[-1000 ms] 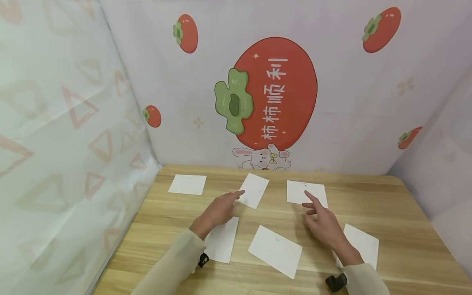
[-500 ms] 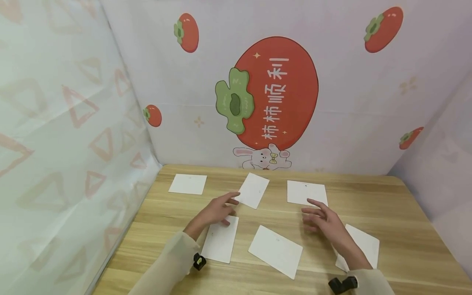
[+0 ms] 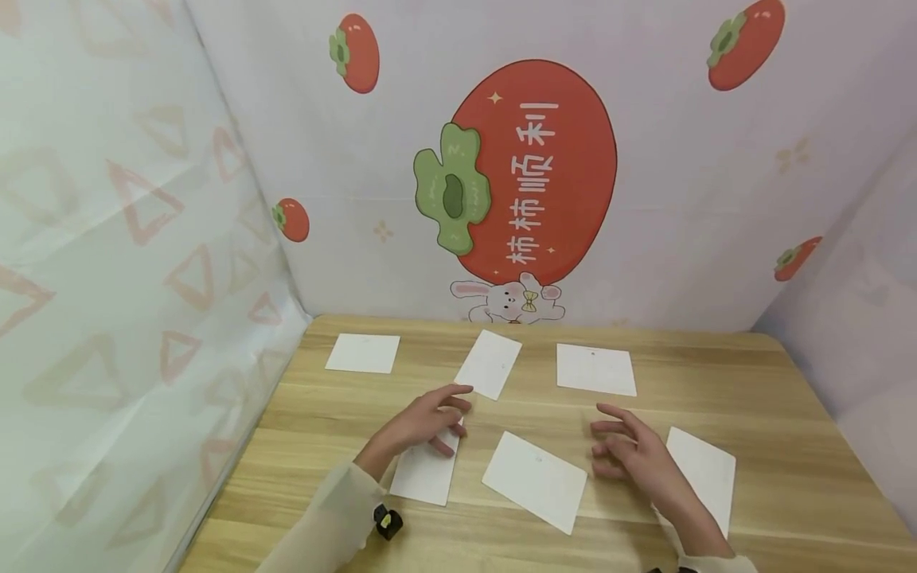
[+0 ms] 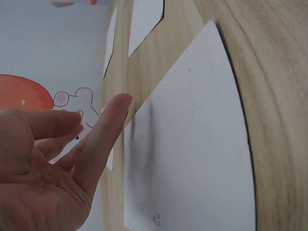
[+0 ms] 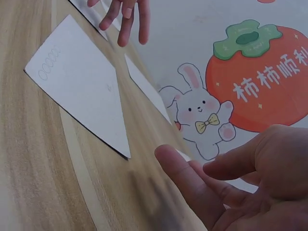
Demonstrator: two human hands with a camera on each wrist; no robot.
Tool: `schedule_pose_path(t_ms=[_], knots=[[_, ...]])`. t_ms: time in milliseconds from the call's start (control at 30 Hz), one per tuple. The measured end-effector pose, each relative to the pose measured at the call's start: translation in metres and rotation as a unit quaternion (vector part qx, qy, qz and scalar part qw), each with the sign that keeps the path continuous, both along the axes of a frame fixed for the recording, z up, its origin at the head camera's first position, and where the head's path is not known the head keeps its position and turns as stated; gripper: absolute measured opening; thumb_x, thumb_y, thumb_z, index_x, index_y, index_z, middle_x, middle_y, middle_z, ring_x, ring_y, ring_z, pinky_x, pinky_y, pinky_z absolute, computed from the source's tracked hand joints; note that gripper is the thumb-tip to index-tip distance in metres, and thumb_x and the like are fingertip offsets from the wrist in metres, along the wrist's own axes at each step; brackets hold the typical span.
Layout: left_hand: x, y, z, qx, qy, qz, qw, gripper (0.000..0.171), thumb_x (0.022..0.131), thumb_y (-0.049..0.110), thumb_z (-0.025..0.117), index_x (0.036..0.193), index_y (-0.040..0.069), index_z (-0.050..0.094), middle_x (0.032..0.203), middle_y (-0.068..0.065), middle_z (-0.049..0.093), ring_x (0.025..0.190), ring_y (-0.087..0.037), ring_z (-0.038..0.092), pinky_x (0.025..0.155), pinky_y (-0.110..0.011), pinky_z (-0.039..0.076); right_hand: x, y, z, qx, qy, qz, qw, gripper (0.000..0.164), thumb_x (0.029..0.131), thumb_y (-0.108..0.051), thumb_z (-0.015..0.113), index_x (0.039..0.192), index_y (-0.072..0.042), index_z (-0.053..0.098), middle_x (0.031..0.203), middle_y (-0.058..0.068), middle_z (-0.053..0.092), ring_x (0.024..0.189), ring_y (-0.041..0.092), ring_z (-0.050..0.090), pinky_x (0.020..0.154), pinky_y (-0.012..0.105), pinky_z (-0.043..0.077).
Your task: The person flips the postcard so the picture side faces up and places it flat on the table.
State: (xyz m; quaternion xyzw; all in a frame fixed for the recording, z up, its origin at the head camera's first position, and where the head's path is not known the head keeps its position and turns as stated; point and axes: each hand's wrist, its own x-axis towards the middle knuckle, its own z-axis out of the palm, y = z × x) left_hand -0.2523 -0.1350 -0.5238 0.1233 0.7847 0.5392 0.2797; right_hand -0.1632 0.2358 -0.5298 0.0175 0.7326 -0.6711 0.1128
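My left hand (image 3: 421, 420) is held over the front-left white card (image 3: 421, 481), fingers relaxed and holding nothing. Its fingertips point toward the back-middle card (image 3: 489, 364). In the left wrist view, the hand's shadow falls on a card (image 4: 192, 139) with faint small pencil marks. Loosely bent and also holding nothing, my right hand (image 3: 639, 460) hovers between the front-middle card (image 3: 537, 482) and the front-right card (image 3: 708, 471), partly covering the latter. A row of small ovals is drawn along one edge of a card (image 5: 84, 91) in the right wrist view.
Two more white cards lie at the back of the wooden table (image 3: 781, 414), one at the left (image 3: 363, 352) and one at the right (image 3: 596, 369). A cloth backdrop (image 3: 666, 175) printed with persimmons and a rabbit rises behind, with a side curtain (image 3: 143, 318) on the left.
Both hands have drawn back toward the front, the right one off the back-right card. Their pointing index fingers have relaxed. The cards lie as before; the head view has shifted slightly.
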Motion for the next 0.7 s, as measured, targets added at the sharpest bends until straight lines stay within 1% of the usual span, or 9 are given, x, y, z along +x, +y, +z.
schedule_pose_path(t_ms=[100,233,400,533,700], knots=[[0.003,0.003,0.001,0.009,-0.008,-0.003,0.9999,0.047,0.104,0.012,0.050,0.149,0.021,0.045,0.137,-0.012,0.056,0.099,-0.027,0.069,0.064,-0.042,0.064,0.005,-0.003,0.002,0.012,0.002,-0.007,1.000,0.056,0.101,0.005,0.043,0.154,-0.008,0.031,0.142,0.031,0.045,0.102,0.029,0.065,0.082,0.042,0.062],[0.008,0.007,0.004,0.024,-0.019,-0.011,0.9995,0.047,0.103,0.008,0.049,0.149,0.018,0.046,0.138,-0.014,0.055,0.099,-0.031,0.069,0.064,-0.044,0.064,0.011,-0.007,0.004,0.029,-0.011,-0.021,0.999,0.055,0.101,0.006,0.043,0.153,-0.009,0.034,0.141,0.029,0.046,0.100,0.030,0.065,0.081,0.041,0.063],[0.014,0.012,0.008,0.037,-0.024,-0.024,0.9987,0.046,0.103,0.006,0.048,0.148,0.015,0.046,0.138,-0.018,0.055,0.102,-0.035,0.068,0.066,-0.046,0.064,0.019,-0.011,0.003,0.045,-0.027,-0.034,0.998,0.054,0.101,0.005,0.042,0.152,-0.011,0.037,0.140,0.026,0.047,0.098,0.028,0.065,0.080,0.040,0.063],[0.016,0.016,0.006,0.039,-0.029,-0.029,0.9984,0.044,0.104,0.007,0.049,0.147,0.014,0.047,0.137,-0.017,0.056,0.101,-0.034,0.068,0.067,-0.047,0.064,0.024,-0.016,0.004,0.056,-0.034,-0.046,0.997,0.053,0.100,0.005,0.043,0.150,-0.012,0.039,0.139,0.024,0.049,0.096,0.025,0.065,0.079,0.038,0.063],[0.020,0.020,0.005,0.042,-0.040,-0.031,0.9978,0.044,0.102,0.007,0.050,0.146,0.011,0.048,0.135,-0.018,0.057,0.100,-0.036,0.067,0.067,-0.047,0.063,0.032,-0.020,0.005,0.067,-0.036,-0.055,0.996,0.052,0.101,0.003,0.044,0.150,-0.013,0.040,0.139,0.022,0.050,0.098,0.025,0.064,0.078,0.036,0.063]])
